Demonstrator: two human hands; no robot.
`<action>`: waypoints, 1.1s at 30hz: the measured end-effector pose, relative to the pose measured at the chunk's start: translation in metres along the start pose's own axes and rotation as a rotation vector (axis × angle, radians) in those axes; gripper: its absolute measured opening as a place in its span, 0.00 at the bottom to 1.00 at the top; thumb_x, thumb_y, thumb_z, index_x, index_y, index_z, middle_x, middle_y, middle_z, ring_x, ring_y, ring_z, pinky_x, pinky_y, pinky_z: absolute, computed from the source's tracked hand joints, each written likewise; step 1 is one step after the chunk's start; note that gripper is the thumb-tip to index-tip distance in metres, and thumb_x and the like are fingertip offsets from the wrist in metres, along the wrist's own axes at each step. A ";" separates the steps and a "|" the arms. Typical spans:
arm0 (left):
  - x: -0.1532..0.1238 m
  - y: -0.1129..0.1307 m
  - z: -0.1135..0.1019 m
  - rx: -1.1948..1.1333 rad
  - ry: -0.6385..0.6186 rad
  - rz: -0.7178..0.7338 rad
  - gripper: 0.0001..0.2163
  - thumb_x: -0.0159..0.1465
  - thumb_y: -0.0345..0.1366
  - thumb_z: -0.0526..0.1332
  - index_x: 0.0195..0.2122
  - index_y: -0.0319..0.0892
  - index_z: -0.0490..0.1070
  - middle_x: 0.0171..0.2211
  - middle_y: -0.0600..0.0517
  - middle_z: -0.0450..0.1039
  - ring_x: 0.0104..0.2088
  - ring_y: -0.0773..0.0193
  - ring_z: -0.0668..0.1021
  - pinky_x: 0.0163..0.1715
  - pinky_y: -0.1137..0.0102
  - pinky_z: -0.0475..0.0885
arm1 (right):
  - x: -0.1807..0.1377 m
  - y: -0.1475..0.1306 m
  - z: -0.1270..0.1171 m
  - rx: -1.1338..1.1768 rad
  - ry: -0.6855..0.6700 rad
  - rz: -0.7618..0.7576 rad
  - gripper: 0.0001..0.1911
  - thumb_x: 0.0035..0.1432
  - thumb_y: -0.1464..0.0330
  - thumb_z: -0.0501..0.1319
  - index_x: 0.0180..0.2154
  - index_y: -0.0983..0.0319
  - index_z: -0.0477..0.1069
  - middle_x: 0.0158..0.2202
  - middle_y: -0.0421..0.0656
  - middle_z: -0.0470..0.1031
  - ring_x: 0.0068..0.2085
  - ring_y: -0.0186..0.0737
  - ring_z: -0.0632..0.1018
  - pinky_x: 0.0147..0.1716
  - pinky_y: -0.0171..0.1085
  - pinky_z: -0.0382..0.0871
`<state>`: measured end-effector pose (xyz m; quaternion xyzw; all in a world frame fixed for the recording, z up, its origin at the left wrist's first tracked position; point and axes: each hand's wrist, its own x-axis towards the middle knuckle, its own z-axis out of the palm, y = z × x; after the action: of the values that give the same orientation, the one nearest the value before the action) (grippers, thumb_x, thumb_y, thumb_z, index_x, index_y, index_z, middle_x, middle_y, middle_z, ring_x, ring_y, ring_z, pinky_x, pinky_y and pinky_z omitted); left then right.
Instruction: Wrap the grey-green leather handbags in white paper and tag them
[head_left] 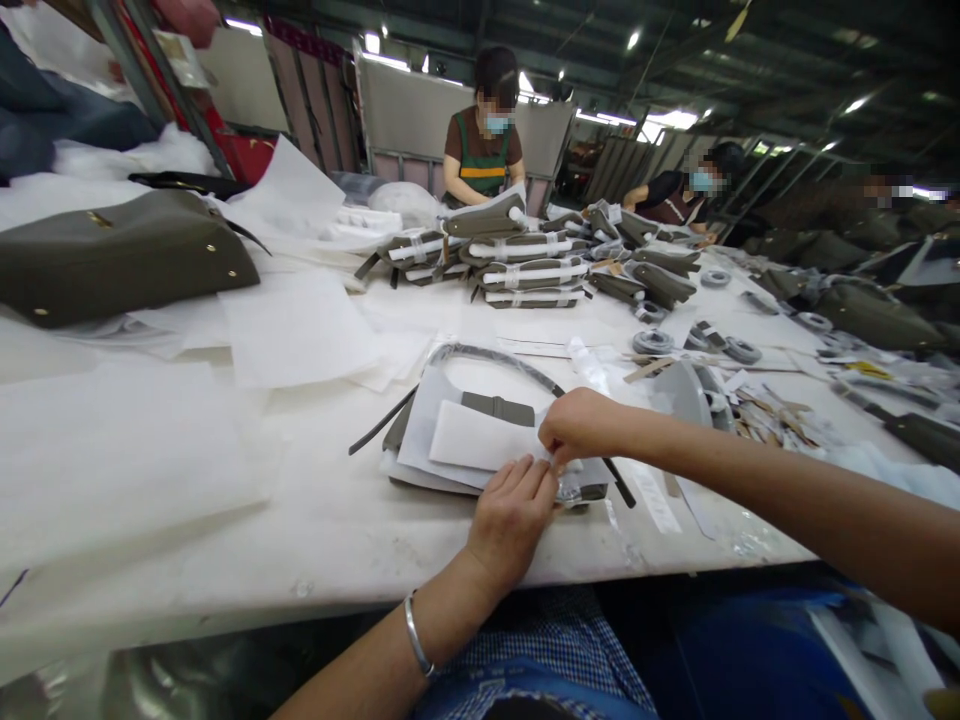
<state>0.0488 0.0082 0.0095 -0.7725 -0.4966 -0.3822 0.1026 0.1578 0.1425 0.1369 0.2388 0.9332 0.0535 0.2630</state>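
An olive-grey handbag (397, 430) lies flat on the table in front of me, its strap wrapped in clear film (495, 352) and arched behind it. White paper (417, 425) covers most of the bag. Over the paper sits a thick white foam sheet (472, 437), below an olive strap tab (499, 408). My left hand (517, 515) rests with its fingers stretched over the foam's front edge. Just behind it my right hand (577, 425) is closed in a pinch at the foam's right end; what it pinches is hidden. Crumpled clear film (571, 492) shows by the bag's front right corner.
Wrapped bags are stacked (532, 270) at the back, where a co-worker (484, 150) stands. A larger olive bag (120, 255) and loose white sheets (300, 330) lie left. Tape rolls (652, 342), a tape dispenser (686, 395) and paper scraps (772, 418) are right.
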 end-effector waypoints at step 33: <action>0.001 0.001 -0.003 -0.002 -0.110 -0.052 0.18 0.62 0.39 0.67 0.51 0.42 0.68 0.51 0.47 0.76 0.49 0.55 0.78 0.53 0.62 0.72 | 0.014 0.031 0.084 0.886 0.513 0.216 0.24 0.56 0.61 0.63 0.54 0.60 0.74 0.49 0.46 0.80 0.49 0.47 0.79 0.52 0.41 0.70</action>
<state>0.0480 0.0069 0.0129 -0.7795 -0.5209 -0.3419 0.0645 0.2034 0.1741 0.0654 0.4012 0.8709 -0.2628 -0.1072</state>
